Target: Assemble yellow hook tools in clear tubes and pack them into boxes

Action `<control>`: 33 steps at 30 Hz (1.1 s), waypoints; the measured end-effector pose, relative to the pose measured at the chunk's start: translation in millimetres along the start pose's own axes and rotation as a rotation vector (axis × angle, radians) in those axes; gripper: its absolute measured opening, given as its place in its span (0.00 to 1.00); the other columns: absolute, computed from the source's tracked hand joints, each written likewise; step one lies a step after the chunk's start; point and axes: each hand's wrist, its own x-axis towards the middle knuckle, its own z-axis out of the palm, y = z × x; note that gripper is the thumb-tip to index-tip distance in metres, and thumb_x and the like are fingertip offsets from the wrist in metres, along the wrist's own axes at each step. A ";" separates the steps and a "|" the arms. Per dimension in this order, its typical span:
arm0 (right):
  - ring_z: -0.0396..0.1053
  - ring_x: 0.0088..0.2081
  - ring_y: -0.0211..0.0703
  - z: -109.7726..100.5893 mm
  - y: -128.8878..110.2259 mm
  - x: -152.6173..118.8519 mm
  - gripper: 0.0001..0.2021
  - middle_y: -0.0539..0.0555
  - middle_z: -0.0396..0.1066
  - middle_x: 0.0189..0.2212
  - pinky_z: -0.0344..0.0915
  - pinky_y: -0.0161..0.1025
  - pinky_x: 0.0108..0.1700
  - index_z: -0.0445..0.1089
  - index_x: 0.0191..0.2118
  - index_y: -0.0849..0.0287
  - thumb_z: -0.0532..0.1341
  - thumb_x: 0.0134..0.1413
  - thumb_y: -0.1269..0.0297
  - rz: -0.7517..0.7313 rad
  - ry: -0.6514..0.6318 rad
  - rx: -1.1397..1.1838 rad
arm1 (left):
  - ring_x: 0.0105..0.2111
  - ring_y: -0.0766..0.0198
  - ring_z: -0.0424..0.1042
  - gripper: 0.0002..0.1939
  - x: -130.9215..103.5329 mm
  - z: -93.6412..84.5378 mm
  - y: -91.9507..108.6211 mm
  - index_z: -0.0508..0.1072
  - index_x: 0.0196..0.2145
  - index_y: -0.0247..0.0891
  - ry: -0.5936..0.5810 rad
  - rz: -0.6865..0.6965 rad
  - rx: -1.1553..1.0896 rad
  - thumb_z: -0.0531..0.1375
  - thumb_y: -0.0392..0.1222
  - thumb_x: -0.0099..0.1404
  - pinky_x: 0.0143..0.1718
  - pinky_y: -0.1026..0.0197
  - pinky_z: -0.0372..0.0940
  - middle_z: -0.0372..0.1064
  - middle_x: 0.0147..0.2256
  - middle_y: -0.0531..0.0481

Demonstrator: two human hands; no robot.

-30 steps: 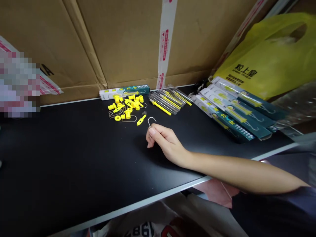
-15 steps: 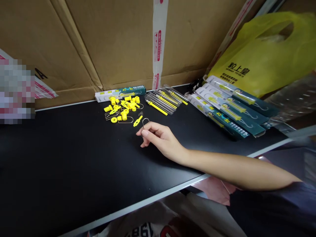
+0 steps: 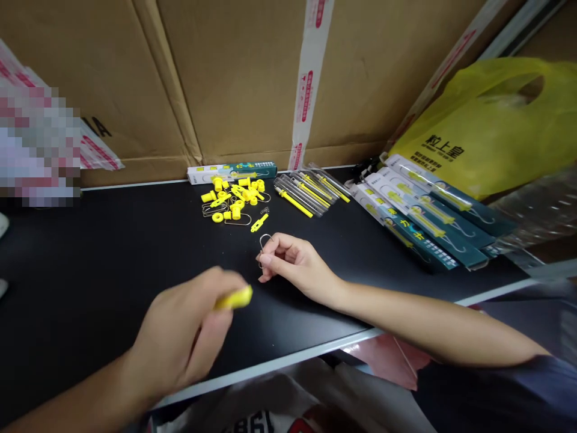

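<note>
Holding a part in each hand seems the step: my right hand (image 3: 301,263) pinches a metal hook (image 3: 261,242), my left hand (image 3: 183,331) is closed round a blurred yellow piece (image 3: 240,297), nearer me. Loose yellow parts (image 3: 236,211) lie beyond both grips. Any next move calls for steady pinches.

free: tabletop (image 3: 117,252) left of yellow parts (image 3: 236,212) | blocked: cardboard (image 3: 243,90) behind, packages (image 3: 424,213) right

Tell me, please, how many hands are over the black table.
2: the left hand, at lower left, holds a yellow piece; the right hand, near the middle, pinches a wire hook.
</note>
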 end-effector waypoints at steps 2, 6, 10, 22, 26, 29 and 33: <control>0.69 0.25 0.31 2.4 -0.5 -2.8 0.11 0.45 0.67 0.23 0.69 0.31 0.32 0.64 0.31 0.61 0.65 0.53 0.60 0.045 -0.054 0.031 | 0.28 0.69 0.68 0.13 43.6 -4.8 10.1 0.67 0.35 0.38 -0.051 -0.086 -0.059 0.45 0.41 0.71 0.30 0.66 0.62 0.67 0.28 0.55; 0.68 0.25 0.31 6.4 -1.6 -8.3 0.12 0.45 0.67 0.22 0.72 0.34 0.34 0.63 0.30 0.61 0.64 0.54 0.59 0.104 -0.148 0.094 | 0.21 0.70 0.61 0.12 74.3 -0.6 20.5 0.61 0.33 0.39 -0.125 -0.115 -0.165 0.43 0.43 0.71 0.24 0.65 0.54 0.60 0.22 0.58; 0.67 0.24 0.30 9.6 -1.0 -12.0 0.12 0.45 0.67 0.22 0.74 0.37 0.35 0.61 0.30 0.61 0.63 0.55 0.59 0.141 -0.184 0.179 | 0.22 0.68 0.60 0.13 65.0 13.5 18.0 0.58 0.31 0.40 -0.182 -0.154 -0.284 0.42 0.42 0.71 0.25 0.64 0.53 0.58 0.23 0.57; 0.74 0.27 0.33 12.6 2.6 -15.0 0.15 0.44 0.73 0.24 0.74 0.34 0.34 0.56 0.37 0.57 0.66 0.52 0.64 0.163 -0.197 0.231 | 0.25 0.68 0.63 0.12 66.4 22.5 10.1 0.59 0.31 0.40 -0.206 -0.156 -0.347 0.44 0.45 0.72 0.28 0.64 0.54 0.62 0.25 0.57; 0.74 0.27 0.32 12.4 1.1 -14.2 0.15 0.44 0.73 0.24 0.73 0.35 0.35 0.55 0.35 0.57 0.65 0.54 0.63 0.169 -0.182 0.204 | 0.24 0.69 0.63 0.13 66.5 22.9 10.8 0.59 0.29 0.40 -0.185 -0.113 -0.348 0.44 0.43 0.72 0.28 0.65 0.54 0.62 0.25 0.57; 0.73 0.26 0.32 11.5 0.3 -13.5 0.14 0.44 0.73 0.23 0.72 0.34 0.35 0.55 0.36 0.57 0.64 0.55 0.62 0.203 -0.191 0.192 | 0.24 0.70 0.64 0.13 65.7 22.3 12.1 0.60 0.29 0.39 -0.190 -0.051 -0.350 0.44 0.40 0.72 0.28 0.67 0.55 0.63 0.24 0.58; 0.73 0.26 0.32 10.9 -1.0 -13.3 0.13 0.44 0.72 0.23 0.72 0.33 0.34 0.57 0.37 0.57 0.65 0.54 0.62 0.206 -0.183 0.177 | 0.23 0.70 0.65 0.11 64.7 22.2 12.4 0.60 0.31 0.40 -0.167 -0.086 -0.282 0.44 0.40 0.72 0.26 0.67 0.54 0.65 0.25 0.57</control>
